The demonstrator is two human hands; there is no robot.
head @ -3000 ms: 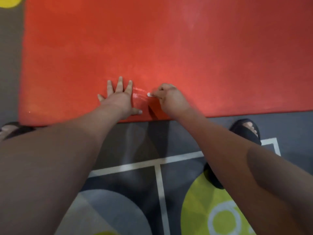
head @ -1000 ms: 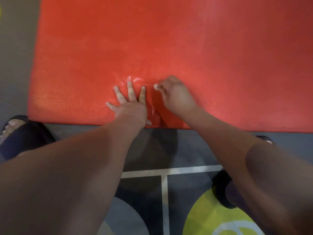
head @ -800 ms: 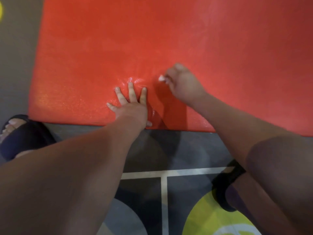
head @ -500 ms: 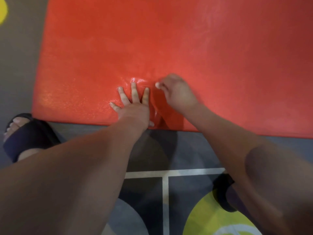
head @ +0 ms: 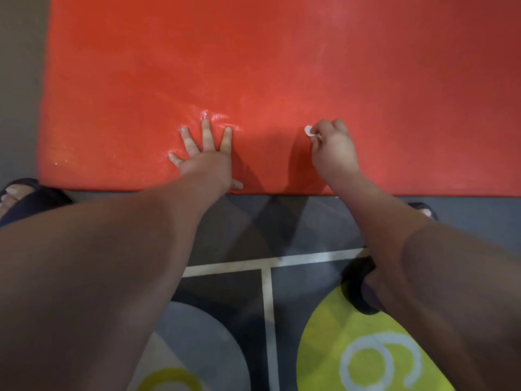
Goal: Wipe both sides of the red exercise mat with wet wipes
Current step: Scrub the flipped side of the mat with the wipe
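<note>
On floor [head: 282, 227], head view: mat [head: 282, 66] flat, near edge toward person. Left hand [head: 205, 162] flat on mat, fingers [head: 206, 134] spread, probably anchoring it against slip. Right hand [head: 334, 153] clamped on small white wipe [head: 308, 130], on mat near left hand. Wet sheen near left hand.

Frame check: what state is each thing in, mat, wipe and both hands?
left hand: fingers spread, pressed flat on the red exercise mat.
right hand: curled round the wet wipe.
wet wipe: bunched, mostly hidden in the right hand.
red exercise mat: lying flat, glossy wet patch by the left hand.
</note>
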